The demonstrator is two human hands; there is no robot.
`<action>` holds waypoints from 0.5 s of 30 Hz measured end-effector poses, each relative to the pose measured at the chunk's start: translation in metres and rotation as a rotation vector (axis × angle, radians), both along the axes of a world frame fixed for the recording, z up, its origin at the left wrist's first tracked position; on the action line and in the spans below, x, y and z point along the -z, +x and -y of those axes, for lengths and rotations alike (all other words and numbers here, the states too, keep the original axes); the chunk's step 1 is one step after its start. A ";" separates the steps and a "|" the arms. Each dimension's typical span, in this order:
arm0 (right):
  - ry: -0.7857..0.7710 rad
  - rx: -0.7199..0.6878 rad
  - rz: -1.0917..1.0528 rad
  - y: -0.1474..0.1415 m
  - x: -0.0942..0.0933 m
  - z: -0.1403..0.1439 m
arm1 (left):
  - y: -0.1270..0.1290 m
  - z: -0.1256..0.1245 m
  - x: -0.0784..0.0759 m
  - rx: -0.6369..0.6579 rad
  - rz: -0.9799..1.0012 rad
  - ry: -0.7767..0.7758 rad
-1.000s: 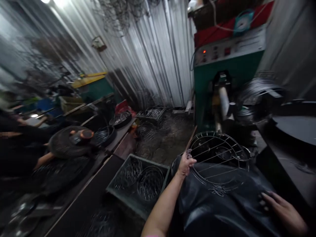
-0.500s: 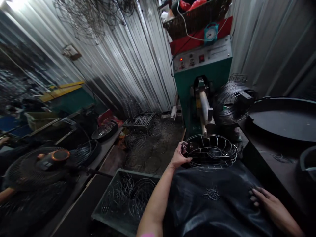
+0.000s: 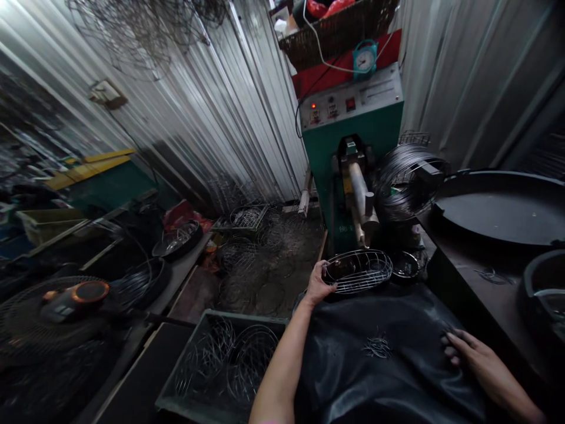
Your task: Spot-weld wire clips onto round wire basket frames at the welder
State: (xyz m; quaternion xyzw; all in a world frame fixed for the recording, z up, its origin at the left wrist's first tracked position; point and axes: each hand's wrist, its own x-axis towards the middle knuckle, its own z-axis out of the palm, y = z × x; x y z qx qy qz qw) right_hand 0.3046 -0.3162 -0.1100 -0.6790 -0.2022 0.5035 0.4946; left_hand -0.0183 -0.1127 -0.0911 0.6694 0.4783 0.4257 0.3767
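My left hand (image 3: 318,284) grips the left end of a round wire basket (image 3: 359,272), thumb on the near side and fingers round the rim. The basket is tilted under the electrode arm (image 3: 362,194) of a green machine (image 3: 318,159); whether they touch, I cannot tell. A black apron (image 3: 348,377) covers my lap, and a small heap of short wire pieces (image 3: 377,347) lies on it. Over the apron's right side, my right hand (image 3: 470,352) has its thumb and fingertips closed together. Whatever is between them is too small to make out.
A green crate (image 3: 176,391) of wire rings stands at left, with a fan (image 3: 75,300) beyond it. To the right are a wire coil (image 3: 408,176), a large black tray (image 3: 498,215) and a dark tub (image 3: 536,288). A small metal bowl (image 3: 405,265) sits behind the basket.
The wire basket has turned in my left hand, now looking narrower and more tilted beneath the electrode arm. My right hand has barely moved. The whole view has shifted slightly.
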 end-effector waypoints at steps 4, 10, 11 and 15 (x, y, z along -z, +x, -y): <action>0.006 -0.006 0.019 -0.001 0.001 0.000 | 0.002 -0.002 0.005 0.022 -0.018 0.128; 0.013 -0.014 0.012 0.000 0.004 0.000 | 0.005 -0.006 0.013 -0.063 0.010 0.170; 0.012 -0.019 0.011 0.001 0.004 0.000 | 0.005 -0.007 0.014 -0.075 0.022 0.160; 0.017 -0.024 0.019 0.001 0.005 0.000 | 0.010 -0.012 0.014 -0.113 0.123 0.097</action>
